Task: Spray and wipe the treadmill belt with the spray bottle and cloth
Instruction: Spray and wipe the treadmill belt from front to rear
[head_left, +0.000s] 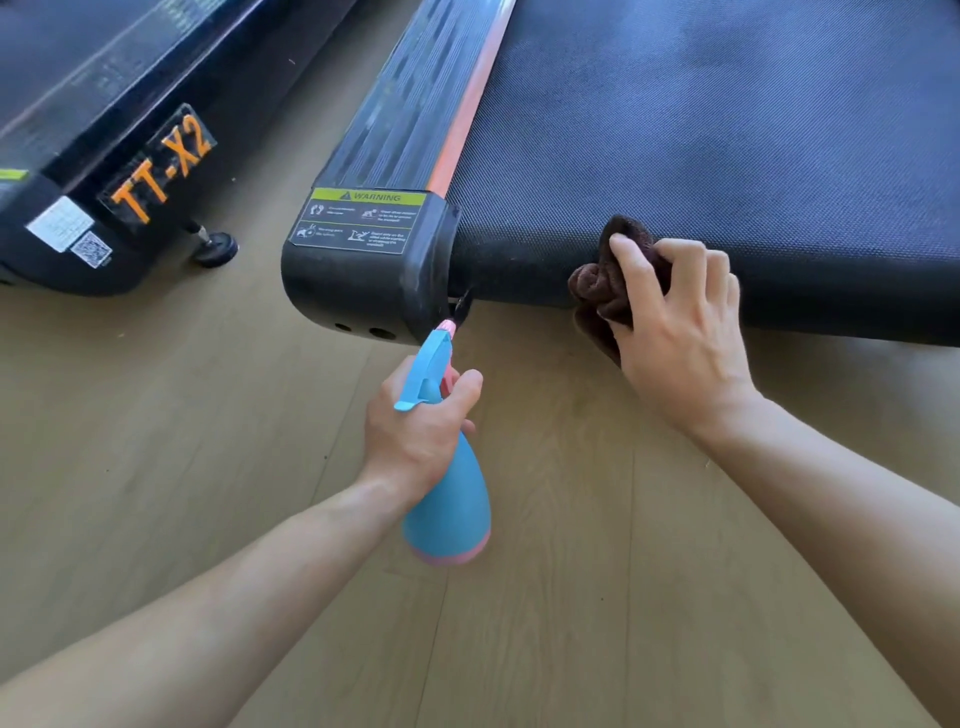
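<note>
The dark textured treadmill belt (727, 130) fills the upper right, and its rear edge curves down toward the floor. My right hand (675, 322) grips a bunched dark brown cloth (602, 280) against that rear edge. My left hand (415, 421) holds a blue spray bottle (449, 499) with pink trim by its neck, a finger at the trigger. Its pink nozzle points at the gap between the belt and the black end cap (358, 291).
A ribbed black side rail (400, 104) with an orange strip runs along the belt's left side, above a warning label. A second treadmill (104, 156) marked TT-X2 stands at the left with a small foot. Light wood floor (208, 467) lies below.
</note>
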